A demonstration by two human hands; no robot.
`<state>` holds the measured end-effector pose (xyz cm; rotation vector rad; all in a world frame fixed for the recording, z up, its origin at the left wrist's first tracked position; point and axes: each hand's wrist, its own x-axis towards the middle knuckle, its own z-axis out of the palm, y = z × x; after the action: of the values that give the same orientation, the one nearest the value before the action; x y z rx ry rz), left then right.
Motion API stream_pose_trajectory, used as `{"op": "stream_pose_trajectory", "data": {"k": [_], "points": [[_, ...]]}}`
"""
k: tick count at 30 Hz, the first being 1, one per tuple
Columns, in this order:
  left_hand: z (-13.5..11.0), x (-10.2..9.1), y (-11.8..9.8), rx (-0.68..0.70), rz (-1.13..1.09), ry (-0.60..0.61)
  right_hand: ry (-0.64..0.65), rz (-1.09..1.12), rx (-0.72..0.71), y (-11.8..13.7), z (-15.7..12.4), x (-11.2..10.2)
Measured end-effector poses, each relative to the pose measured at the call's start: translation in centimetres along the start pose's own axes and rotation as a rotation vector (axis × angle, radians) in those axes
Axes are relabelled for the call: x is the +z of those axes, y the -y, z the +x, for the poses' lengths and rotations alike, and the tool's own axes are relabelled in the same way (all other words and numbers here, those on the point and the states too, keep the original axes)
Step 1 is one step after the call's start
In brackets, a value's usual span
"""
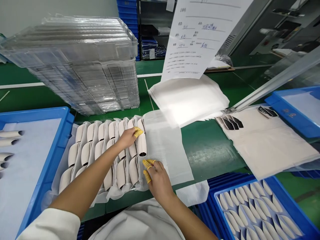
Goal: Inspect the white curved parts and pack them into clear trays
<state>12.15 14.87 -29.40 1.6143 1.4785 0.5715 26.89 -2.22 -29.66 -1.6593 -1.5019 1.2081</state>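
Observation:
My left hand wears yellow finger cots and has its fingertips closed on the upper end of a curved cream-coloured piece with a dark inside. That piece lies at the right end of the middle row. My right hand, also in yellow finger cots, is just below it, thumb and fingers apart and nothing visible between them. Left of the hands, several similar pieces stand in rows, separated by folds of thin white sheet. The sheet's flat part extends to the right.
Clear plastic trays are stacked behind. Blue bins flank me: one at left, one at lower right full of cream pieces. White sheets lie behind a hanging paper form. Dark pieces rest on a pale sheet at right.

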Motion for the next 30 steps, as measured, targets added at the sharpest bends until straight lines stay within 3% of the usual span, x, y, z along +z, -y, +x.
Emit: {"op": "stream_pose_trajectory", "data": {"k": [5,11,18,24,30], "points": [[1.5,1.7,-1.9,-0.024,0.482,0.130,0.151,-0.453,-0.096,0.0,0.2,-0.5],[0.1,4.1,-1.8,0.043,0.760,0.094,0.147,-0.754,-0.138,1.2,2.5,-1.3],[-1.0,5.2,-0.1,0.108,0.844,-0.009,0.030,-0.894,-0.126,1.3,6.1,-1.0],[-0.9,5.7,0.0,0.159,0.811,-0.039,0.014,-0.917,-0.120,0.3,6.4,-0.6],[-1.8,5.6,0.8,0.100,0.692,-0.118,-0.018,-0.932,-0.128,-0.4,6.6,-0.7]]}}
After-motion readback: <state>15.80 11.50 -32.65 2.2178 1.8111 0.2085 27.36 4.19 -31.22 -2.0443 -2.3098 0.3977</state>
